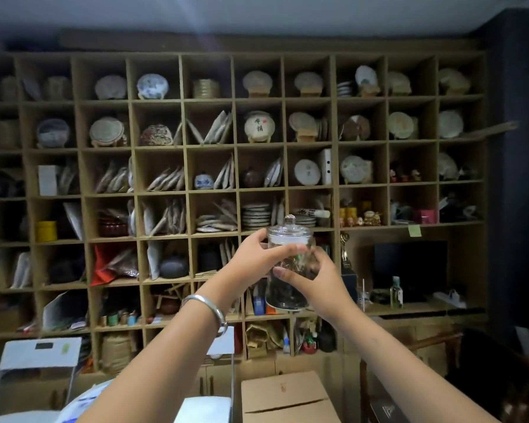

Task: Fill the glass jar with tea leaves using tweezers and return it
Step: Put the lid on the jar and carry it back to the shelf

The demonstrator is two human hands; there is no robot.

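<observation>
Glass jar (288, 264), lidded with a knobbed glass lid (289, 228) and holding dark tea leaves (286, 290) in its lower part, is held up in the air in front of the wooden cubby shelf (186, 190). Left hand (255, 259) grips the jar's upper side with curled fingers, while right hand (315, 280) wraps its lower front. Below the jar stands a cardboard box (287, 398); the shelf behind it holds wrapped tea cakes (258, 126).

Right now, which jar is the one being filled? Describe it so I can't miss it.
In front of the big wooden cubby shelf, both hands are raised mid-frame. The left hand and right hand grip the glass jar: clear, knob-topped lid on, dark tea leaves inside, unlike the shelved items.
</observation>
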